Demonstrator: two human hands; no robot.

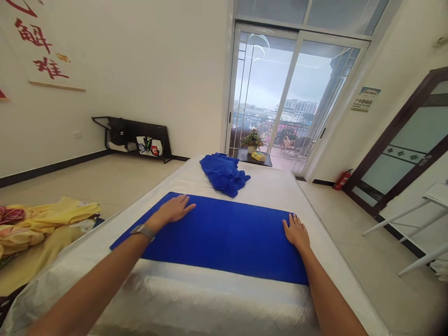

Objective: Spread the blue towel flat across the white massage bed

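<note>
A blue towel (224,235) lies spread flat across a white mattress (196,298). My left hand (174,209) rests palm down on the towel's far left corner, fingers stretched out; a watch sits on that wrist. My right hand (296,230) lies flat on the towel's far right corner, fingers stretched out too. Neither hand holds anything. Farther up the mattress sits a crumpled pile of blue cloth (224,173), apart from the flat towel.
Yellow bedding (42,224) is heaped on the floor at the left. A black low shelf (135,136) stands by the far wall. A glass sliding door (287,98), a small dark table with a plant (252,148), a fire extinguisher (343,178) and a white rack (416,224) at right.
</note>
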